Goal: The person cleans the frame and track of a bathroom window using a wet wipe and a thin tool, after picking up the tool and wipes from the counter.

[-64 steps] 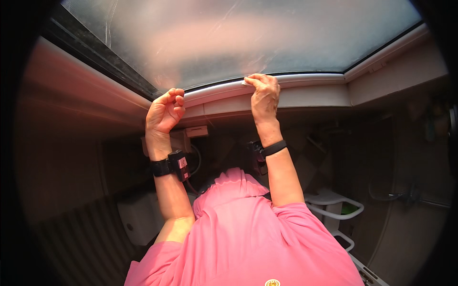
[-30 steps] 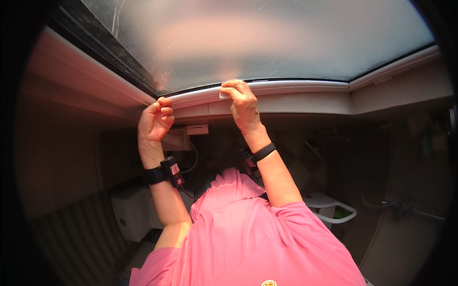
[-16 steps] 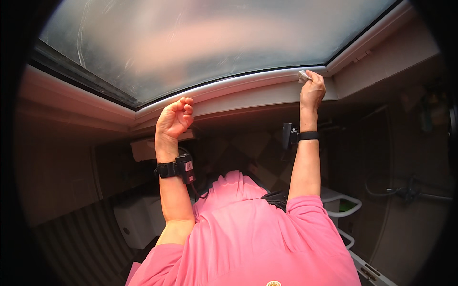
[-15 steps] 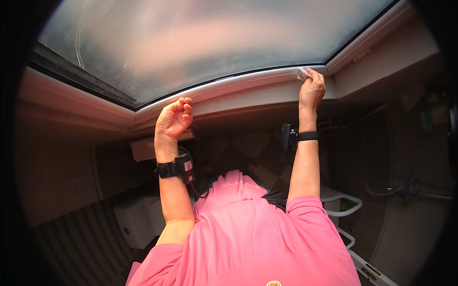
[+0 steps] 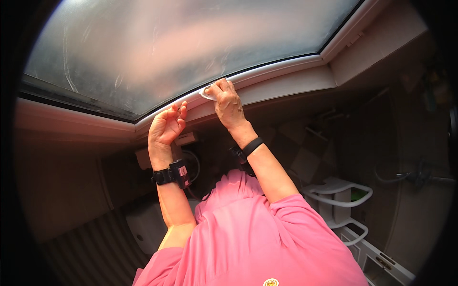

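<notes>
My right hand [image 5: 229,106] is closed on a crumpled white tissue [image 5: 208,93], pressed against the white window frame [image 5: 267,72] at the lower edge of the pane. The tissue sticks out past the fingertips on the left side. To the left, my left hand [image 5: 166,125] is raised close below the same frame with its palm showing. Its fingers are half bent and slightly apart, and I see nothing in them. Above both hands spreads a frosted window pane [image 5: 167,43] with pale streaks on it.
Black straps with small devices [image 5: 180,174] sit on both wrists. A white rack [image 5: 341,193] stands low on the right, near a shower fitting [image 5: 417,177] on the wall. A pale sill [image 5: 291,88] runs under the frame. Ribbed dark material [image 5: 95,243] shows at lower left.
My right hand has slid left along the frame with the tissue, from near the right corner to close beside my left hand. The fingers of my left hand have loosened a little.
</notes>
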A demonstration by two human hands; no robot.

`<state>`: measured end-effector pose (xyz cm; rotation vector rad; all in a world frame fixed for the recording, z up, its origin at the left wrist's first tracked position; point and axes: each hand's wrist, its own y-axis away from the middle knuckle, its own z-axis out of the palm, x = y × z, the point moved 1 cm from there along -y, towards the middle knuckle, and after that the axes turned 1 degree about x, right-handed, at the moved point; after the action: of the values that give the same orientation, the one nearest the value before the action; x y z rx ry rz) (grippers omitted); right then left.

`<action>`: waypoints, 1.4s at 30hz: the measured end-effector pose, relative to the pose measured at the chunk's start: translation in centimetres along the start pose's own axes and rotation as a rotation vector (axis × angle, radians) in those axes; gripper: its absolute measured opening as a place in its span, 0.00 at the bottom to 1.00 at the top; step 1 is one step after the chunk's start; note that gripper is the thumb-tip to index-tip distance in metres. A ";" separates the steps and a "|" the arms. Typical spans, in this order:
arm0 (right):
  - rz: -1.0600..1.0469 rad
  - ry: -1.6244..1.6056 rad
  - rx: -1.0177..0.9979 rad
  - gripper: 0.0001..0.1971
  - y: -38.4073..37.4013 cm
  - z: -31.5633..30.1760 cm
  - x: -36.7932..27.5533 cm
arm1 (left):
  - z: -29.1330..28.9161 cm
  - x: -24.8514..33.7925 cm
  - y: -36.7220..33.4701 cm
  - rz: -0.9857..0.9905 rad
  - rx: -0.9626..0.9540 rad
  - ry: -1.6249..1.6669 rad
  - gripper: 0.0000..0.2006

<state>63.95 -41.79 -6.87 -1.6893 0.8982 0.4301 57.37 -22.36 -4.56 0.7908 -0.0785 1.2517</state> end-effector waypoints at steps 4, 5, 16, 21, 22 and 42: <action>-0.003 0.110 0.095 0.10 -1.0 -3.4 4.3 | -0.8 0.0 -0.1 0.019 -0.010 0.014 0.08; 0.047 0.137 0.136 0.10 -1.3 -4.7 5.3 | -0.8 0.1 0.0 0.020 -0.012 0.014 0.07; 0.035 0.123 0.043 0.09 -0.8 -2.9 4.7 | -1.5 0.5 0.7 0.082 0.080 0.033 0.06; -0.094 0.029 -0.103 0.06 0.2 2.7 -0.6 | -1.6 0.7 1.3 0.106 0.057 0.042 0.05; -0.105 0.011 -0.131 0.05 0.4 3.6 -1.4 | -1.5 0.7 1.4 0.111 0.045 0.064 0.05; 0.046 0.253 -0.057 0.10 -1.0 -4.1 2.9 | 0.4 1.1 1.4 0.140 -0.010 0.092 0.05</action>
<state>65.92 -46.55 -6.86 -1.8047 1.1200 0.2779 56.71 -21.57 -3.08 0.7271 -0.0662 1.4173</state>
